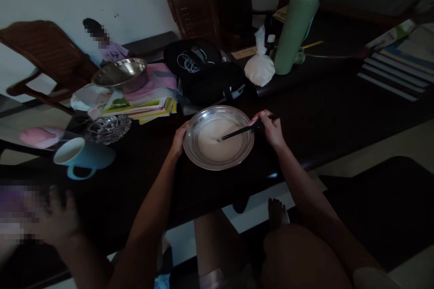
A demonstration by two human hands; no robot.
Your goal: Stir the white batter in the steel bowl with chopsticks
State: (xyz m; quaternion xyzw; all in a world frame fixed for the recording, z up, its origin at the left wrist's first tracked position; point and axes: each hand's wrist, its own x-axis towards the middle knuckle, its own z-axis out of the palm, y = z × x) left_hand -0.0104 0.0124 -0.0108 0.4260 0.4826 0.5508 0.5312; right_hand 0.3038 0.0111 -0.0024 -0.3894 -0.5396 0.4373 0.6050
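A shallow metal bowl stands on the dark table, holding a pale, milky mixture. My left hand is closed around its left rim, the thumb side at the edge. On the other side, my right hand grips a pair of black chopsticks. They slant down to the left over the bowl's right rim, and their tips dip into the mixture near its middle.
Another person's hand reaches in at lower left near a light-blue mug. A glass dish, books, second metal bowl, black bag, knotted bag of white powder and green thermos stand around.
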